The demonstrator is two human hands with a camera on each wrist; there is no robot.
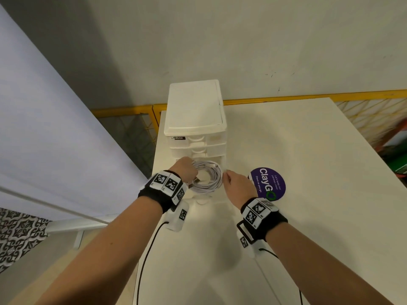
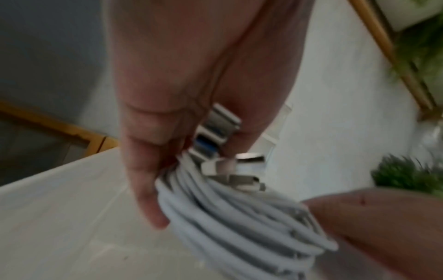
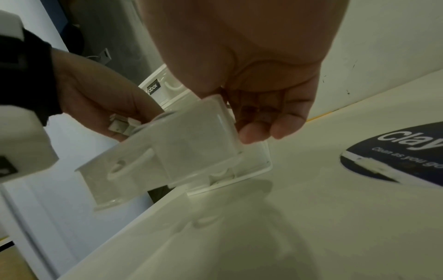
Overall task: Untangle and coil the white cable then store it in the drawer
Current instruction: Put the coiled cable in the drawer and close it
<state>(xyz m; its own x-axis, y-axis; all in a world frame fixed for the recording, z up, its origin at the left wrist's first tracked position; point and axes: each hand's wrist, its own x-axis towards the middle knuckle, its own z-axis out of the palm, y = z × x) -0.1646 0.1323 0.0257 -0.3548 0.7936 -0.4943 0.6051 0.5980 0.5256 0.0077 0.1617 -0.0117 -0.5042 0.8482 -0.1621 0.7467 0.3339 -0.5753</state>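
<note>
The left hand (image 1: 186, 170) grips one coiled white cable (image 1: 209, 176), metal plugs (image 2: 220, 132) between its fingers, over the pulled-out drawer (image 3: 167, 147), hard by the table's left edge. The right hand (image 1: 239, 187), fingers curled, holds the drawer's right rim. One white drawer unit (image 1: 196, 111) stands behind; one purple sticker (image 1: 269, 183) lies rightward on the bare white table (image 1: 319, 194), grey wall beyond
</note>
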